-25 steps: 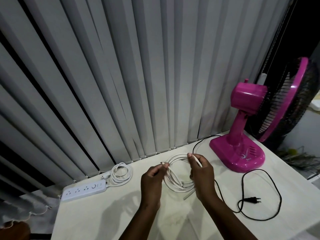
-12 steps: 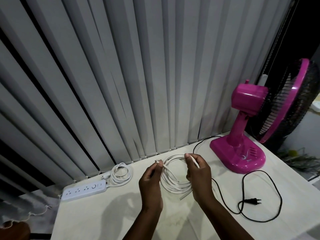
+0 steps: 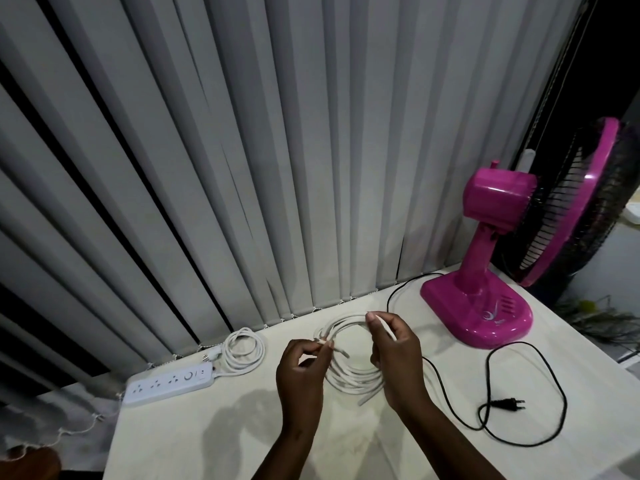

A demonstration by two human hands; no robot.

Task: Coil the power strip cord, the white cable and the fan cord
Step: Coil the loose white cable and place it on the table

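Note:
Both hands hold the white cable (image 3: 349, 377), wound in several loops above the table's middle. My left hand (image 3: 304, 367) pinches one end of it at the loop's left side. My right hand (image 3: 398, 358) grips the loops on the right, with a cable end sticking up past the fingers. The white power strip (image 3: 169, 382) lies at the left, its cord (image 3: 242, 351) coiled beside it. The pink fan (image 3: 485, 296) stands at the right. Its black cord (image 3: 540, 403) trails loose over the table and ends in a black plug (image 3: 509, 405).
Grey vertical blinds (image 3: 277, 168) hang right behind the pale table (image 3: 207, 438). The table's left edge drops off beyond the power strip. Dark plant stems (image 3: 599, 317) lie past the table's right edge.
My left hand has drawn slightly away to the left with the cable end pinched in it. The right hand still grips the loops. The power strip, fan and black cord have not moved.

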